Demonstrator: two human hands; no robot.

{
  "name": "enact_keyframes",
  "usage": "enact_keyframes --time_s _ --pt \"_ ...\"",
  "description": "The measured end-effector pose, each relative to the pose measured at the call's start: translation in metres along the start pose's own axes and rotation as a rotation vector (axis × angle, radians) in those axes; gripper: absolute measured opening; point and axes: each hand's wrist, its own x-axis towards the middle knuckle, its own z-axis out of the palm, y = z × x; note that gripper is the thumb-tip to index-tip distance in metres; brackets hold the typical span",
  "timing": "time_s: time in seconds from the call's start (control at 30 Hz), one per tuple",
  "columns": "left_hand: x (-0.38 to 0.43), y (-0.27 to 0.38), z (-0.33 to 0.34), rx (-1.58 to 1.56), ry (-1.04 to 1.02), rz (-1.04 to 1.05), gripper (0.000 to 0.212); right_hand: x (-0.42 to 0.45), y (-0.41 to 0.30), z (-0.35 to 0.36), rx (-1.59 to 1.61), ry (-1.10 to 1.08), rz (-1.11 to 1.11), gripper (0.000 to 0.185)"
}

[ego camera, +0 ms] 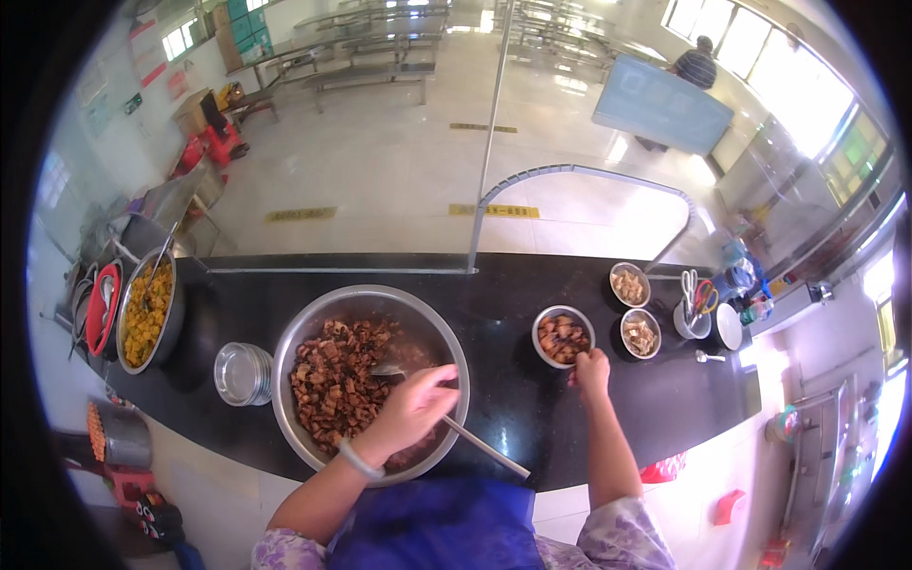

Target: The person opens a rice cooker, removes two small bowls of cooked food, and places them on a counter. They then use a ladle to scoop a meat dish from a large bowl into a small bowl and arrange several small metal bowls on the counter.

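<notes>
My left hand [417, 406] hovers over a large stainless steel basin [281, 424], its fingers apart and nothing visible in them. Chunks of browned, sauced meat [335, 377] heap up on the basin's left side. A metal serving spoon [491, 450] rests in it, the handle passing under my left hand and out over the near right rim. To the right, my right hand [591, 370] grips the near rim of a small steel bowl [534, 342] on the black counter. That bowl holds similar dark meat pieces [563, 338].
Two small bowls of pale food [629, 286] [640, 337] stand right of my right hand, near a cup of scissors [691, 324]. Stacked steel dishes [242, 374] and a basin of yellow food [149, 313] are left. A clear screen's metal frame [476, 242] borders the far edge.
</notes>
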Motion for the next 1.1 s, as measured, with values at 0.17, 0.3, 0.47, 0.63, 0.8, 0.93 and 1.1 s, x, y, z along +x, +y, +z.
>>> enact_keyframes --time_s 0.17,0.3,0.47,0.63,0.8,0.93,1.1 --pt "-0.084 0.001 -0.066 -0.142 0.661 -0.204 0.026 0.132 0.044 0.006 0.002 -0.020 0.104 0.014" --pt "-0.171 -0.007 -0.125 -0.038 1.255 -0.213 0.026 0.191 0.084 -0.001 0.363 0.034 0.227 0.026" --pt "-0.264 -0.043 -0.158 -0.258 1.513 -0.339 0.034 0.144 0.094 -0.025 0.408 -0.017 0.139 0.044" --pt "-0.363 -0.156 -0.166 0.228 1.100 -0.739 0.042 -0.001 0.131 -0.078 0.108 0.152 -0.120 0.046" --pt "-0.461 -0.221 -0.161 0.022 0.181 -1.608 0.060 -0.155 0.283 -0.075 -0.490 0.008 0.234 0.043" --pt "-0.543 -0.257 -0.202 0.050 0.250 -1.448 0.056 -0.281 0.282 0.027 -0.664 -0.312 0.375 0.041" --pt "-0.551 -0.291 -0.309 0.022 0.343 -1.379 0.051 -0.379 0.254 0.126 -0.624 -0.505 0.297 0.038"
